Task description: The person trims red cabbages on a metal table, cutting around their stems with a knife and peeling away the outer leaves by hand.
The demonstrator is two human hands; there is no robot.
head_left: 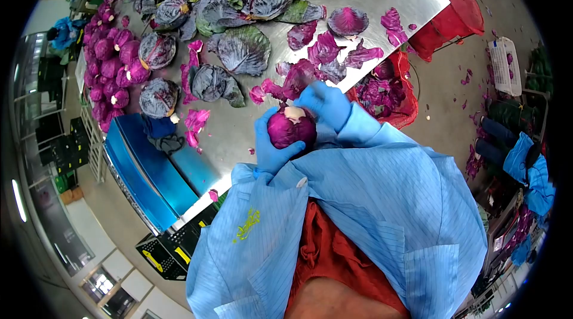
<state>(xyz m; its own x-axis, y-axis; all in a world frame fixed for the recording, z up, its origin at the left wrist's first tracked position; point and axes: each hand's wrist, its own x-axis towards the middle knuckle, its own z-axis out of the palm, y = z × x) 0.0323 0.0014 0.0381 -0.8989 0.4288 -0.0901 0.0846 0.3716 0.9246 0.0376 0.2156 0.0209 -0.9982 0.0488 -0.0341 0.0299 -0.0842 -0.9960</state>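
Note:
A trimmed red cabbage [290,131], its pale cut stem facing up, is gripped in my blue-gloved left hand [268,143] close to my chest. The fingers and thumb wrap its left and lower sides. At its upper right is my right hand [327,104], also gloved, with the fingers curled in; whatever they hold is hidden. Loose purple leaves [300,79] lie on the steel table [239,128] just beyond both hands. Further off are untrimmed cabbages with dark outer leaves [242,50], and one more cabbage [348,21] sits to the right.
Peeled red cabbages [110,67] are heaped at the table's left end. A blue tray-like metal piece [152,170] stands at the near left edge. Right of the table, a red-lined container [406,104] holds leaves. Another red bag [450,23] and a white basket [505,67] are beyond. Other people stand left and right.

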